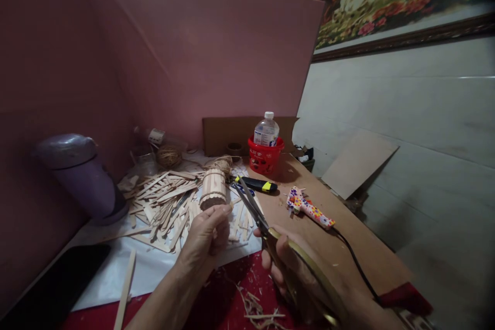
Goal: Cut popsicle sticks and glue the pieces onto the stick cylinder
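Note:
My left hand (pixel 212 231) is closed in a pinch at the middle of the table; whatever is between thumb and finger is too small or hidden to name. Just behind its fingertips stands a small barrel (pixel 214 185) built of wooden craft sticks, with bands round it. My right hand (pixel 284 258) grips a pair of scissors (pixel 276 240) by their gold handles. The scissors' blades point away and up to the left, slightly apart, close to the left fingertips. Beyond the blades lies a black and yellow utility knife (pixel 257 184).
A heap of craft sticks (pixel 166 206) covers white paper on the left. Twine (pixel 222 164), a red bucket (pixel 266 159) with a plastic bottle (pixel 266 129), and a cardboard piece stand behind. A flowered glue gun (pixel 309 209) lies right, its cord trailing forward. A purple tumbler (pixel 83 180) stands left.

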The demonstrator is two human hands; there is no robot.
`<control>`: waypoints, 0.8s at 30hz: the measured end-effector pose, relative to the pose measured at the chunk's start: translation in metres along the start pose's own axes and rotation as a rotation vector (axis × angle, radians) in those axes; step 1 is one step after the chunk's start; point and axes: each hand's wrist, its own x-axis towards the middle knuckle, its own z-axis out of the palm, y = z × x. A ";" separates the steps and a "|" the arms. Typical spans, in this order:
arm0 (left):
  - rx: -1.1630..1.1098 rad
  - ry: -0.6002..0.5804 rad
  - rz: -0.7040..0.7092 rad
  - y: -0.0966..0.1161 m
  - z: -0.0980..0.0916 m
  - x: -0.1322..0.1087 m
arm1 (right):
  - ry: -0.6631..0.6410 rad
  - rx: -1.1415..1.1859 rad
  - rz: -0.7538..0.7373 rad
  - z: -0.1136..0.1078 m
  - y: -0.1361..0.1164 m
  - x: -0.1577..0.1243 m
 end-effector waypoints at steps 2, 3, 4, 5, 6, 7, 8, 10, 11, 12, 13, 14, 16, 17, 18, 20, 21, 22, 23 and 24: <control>-0.005 -0.001 -0.006 0.000 -0.002 0.001 | 0.008 -0.011 -0.017 0.003 0.000 0.003; -0.003 -0.002 -0.010 0.000 -0.003 0.001 | 0.010 -0.018 -0.029 0.004 -0.003 0.004; 0.004 0.001 -0.013 0.000 -0.004 0.001 | 0.006 -0.042 -0.038 0.004 -0.007 0.004; 0.014 0.009 -0.016 -0.001 -0.005 0.001 | 0.017 -0.085 -0.061 0.005 -0.014 0.005; 0.028 0.021 -0.019 -0.002 -0.005 0.002 | 0.034 -0.168 -0.083 0.005 -0.022 0.005; 0.043 0.038 -0.017 -0.002 -0.006 0.002 | 0.074 -0.287 -0.121 0.004 -0.030 0.006; 0.056 0.055 -0.011 -0.003 -0.006 0.003 | 0.189 -0.444 -0.215 0.003 -0.038 0.007; 0.077 0.084 -0.001 -0.004 -0.007 0.003 | 0.420 -0.838 -0.306 0.000 -0.051 0.012; 0.083 0.095 0.001 -0.004 -0.007 0.004 | 0.488 -1.009 -0.325 -0.002 -0.054 0.015; 0.086 0.103 0.003 -0.004 -0.007 0.004 | 0.516 -1.141 -0.335 -0.003 -0.055 0.019; 0.087 0.109 0.005 -0.003 -0.007 0.004 | 0.521 -1.245 -0.335 -0.005 -0.054 0.023; 0.087 0.113 0.008 -0.003 -0.008 0.004 | 0.499 -1.316 -0.332 -0.007 -0.052 0.027; 0.085 0.115 0.015 -0.002 -0.008 0.004 | 0.466 -1.419 -0.323 -0.009 -0.047 0.034; 0.083 0.115 0.017 -0.001 -0.008 0.003 | 0.456 -1.475 -0.329 -0.009 -0.045 0.037; 0.082 0.116 0.017 -0.001 -0.008 0.003 | 0.448 -1.533 -0.340 -0.009 -0.044 0.040; 0.080 0.116 0.009 -0.001 -0.007 0.003 | 0.437 -1.632 -0.374 -0.006 -0.043 0.045; 0.077 0.116 0.009 -0.001 -0.007 0.003 | 0.434 -1.661 -0.394 -0.003 -0.044 0.047; 0.074 0.116 0.011 -0.001 -0.007 0.003 | 0.432 -1.670 -0.417 0.000 -0.046 0.050; 0.070 0.115 0.013 -0.001 -0.007 0.002 | 0.434 -1.665 -0.438 0.003 -0.047 0.053; 0.066 0.114 0.015 -0.001 -0.007 0.002 | 0.428 -1.653 -0.461 0.007 -0.048 0.056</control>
